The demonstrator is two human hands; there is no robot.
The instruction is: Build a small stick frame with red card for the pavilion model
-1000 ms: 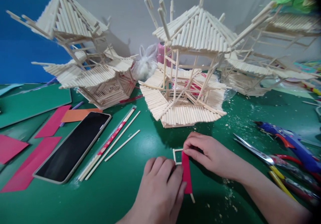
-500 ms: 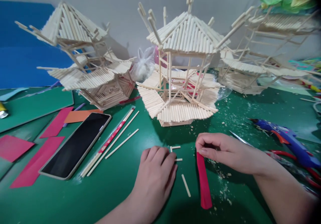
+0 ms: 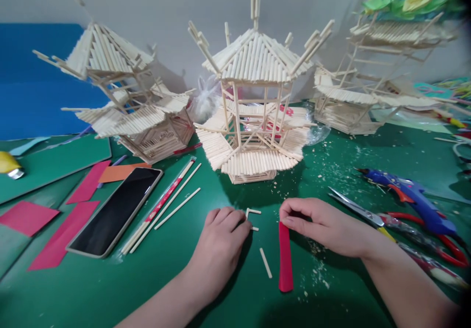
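Observation:
My right hand (image 3: 316, 222) is closed in a pinch on the top end of a folded red paper strip (image 3: 285, 264), which hangs down toward me over the green table. My left hand (image 3: 222, 252) rests on the table with its fingers curled together; whatever is under the fingertips is hidden. Just beyond those fingertips lie short cut sticks (image 3: 254, 212), two of them forming a corner. Between the hands a loose short stick (image 3: 265, 263) lies on the tabletop. Ahead of both hands stands a two-tiered pavilion model (image 3: 257, 122) built of wooden sticks.
Similar stick pavilions stand left (image 3: 136, 107) and right (image 3: 364, 83). Scissors (image 3: 358, 209), red-handled pliers (image 3: 441, 249) and a blue glue gun (image 3: 412, 195) lie at right. A phone (image 3: 117, 210), chopsticks (image 3: 162, 205) and red paper pieces (image 3: 64, 235) lie at left.
The view has shifted a little, showing more of the scissors. My right hand keeps its pinch on the red paper strip, and my left hand stays by the short sticks.

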